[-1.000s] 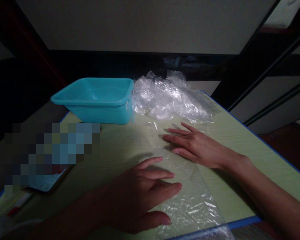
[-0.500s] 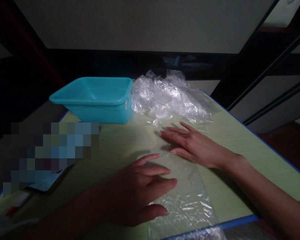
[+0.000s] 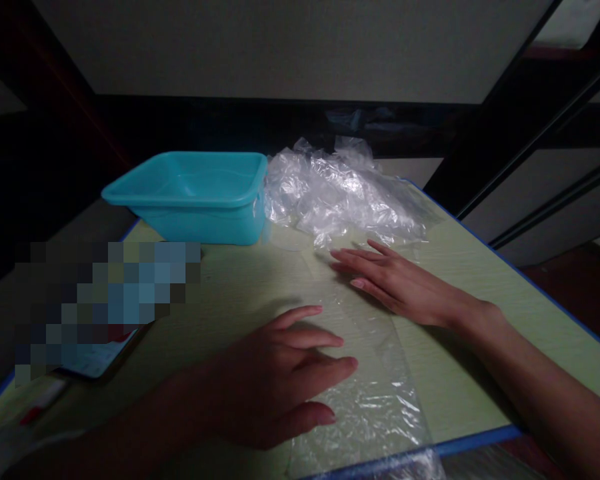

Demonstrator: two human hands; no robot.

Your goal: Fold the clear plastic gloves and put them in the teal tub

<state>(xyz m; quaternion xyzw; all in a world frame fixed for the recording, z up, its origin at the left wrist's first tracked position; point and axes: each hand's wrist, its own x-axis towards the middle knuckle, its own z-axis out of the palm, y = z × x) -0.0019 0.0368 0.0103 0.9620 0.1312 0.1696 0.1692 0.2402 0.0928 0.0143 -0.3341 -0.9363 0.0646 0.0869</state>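
A clear plastic bag [image 3: 370, 373] lies flat on the pale green table [image 3: 480, 267], running from the middle toward the near edge. My left hand [image 3: 280, 380] rests on its near part, fingers stretched out flat. Farther away, my right hand [image 3: 395, 283] presses the bag's far end, its fingers also flat and spread. Both hands touch the plastic and grip nothing.
A turquoise plastic tub [image 3: 195, 197] stands at the table's far left. A crumpled heap of clear plastic bags [image 3: 340, 193] lies beside it at the back. A phone [image 3: 97, 360] and a red-tipped pen [image 3: 37, 407] lie near the left edge. Dark frame bars [image 3: 515, 113] rise at the right.
My right hand has slid a little farther along the bag toward the heap. My left hand has drawn back slightly toward me. The bag lies a bit flatter.
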